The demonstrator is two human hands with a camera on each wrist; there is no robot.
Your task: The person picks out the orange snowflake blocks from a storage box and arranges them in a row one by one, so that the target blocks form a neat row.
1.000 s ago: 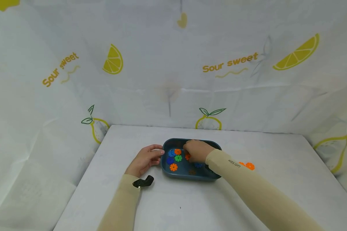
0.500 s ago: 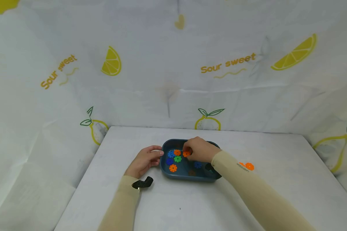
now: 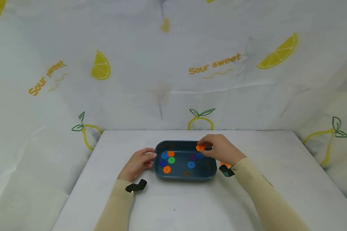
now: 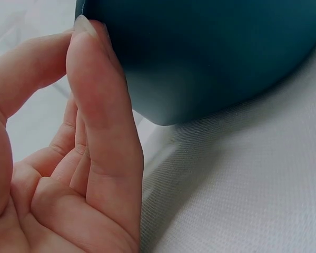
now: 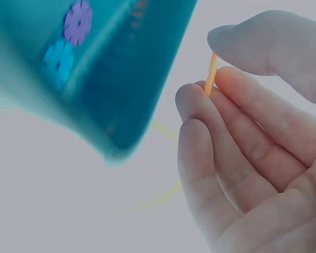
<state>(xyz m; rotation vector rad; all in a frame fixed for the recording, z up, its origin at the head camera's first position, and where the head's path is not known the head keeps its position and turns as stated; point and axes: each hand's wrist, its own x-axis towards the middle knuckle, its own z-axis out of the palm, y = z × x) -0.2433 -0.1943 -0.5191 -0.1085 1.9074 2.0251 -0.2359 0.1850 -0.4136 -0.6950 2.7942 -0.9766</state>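
Observation:
My right hand (image 3: 223,150) pinches an orange notched plastic disc (image 3: 200,148) over the back right part of a dark blue tray (image 3: 179,170). In the right wrist view, that orange disc (image 5: 211,75) is seen edge-on between thumb and fingertips, beside the tray's corner. My left hand (image 3: 136,165) holds the tray's left rim, thumb (image 4: 97,79) at the edge in the left wrist view. Inside the tray lie a green disc (image 3: 171,160), a purple disc (image 3: 193,157), an orange disc (image 3: 166,169), a brown disc (image 3: 186,173) and several blue ones, such as a blue disc (image 3: 191,165).
More orange discs (image 3: 225,164) lie on the white table (image 3: 173,202) to the right of the tray, partly hidden by my right wrist. A white cloth (image 3: 127,106) printed with lemons hangs behind the table.
My right hand has lifted the orange disc and moved it right, toward the tray's right end, uncovering blue and purple discs. My left hand stays at the rim. The head view has shifted slightly.

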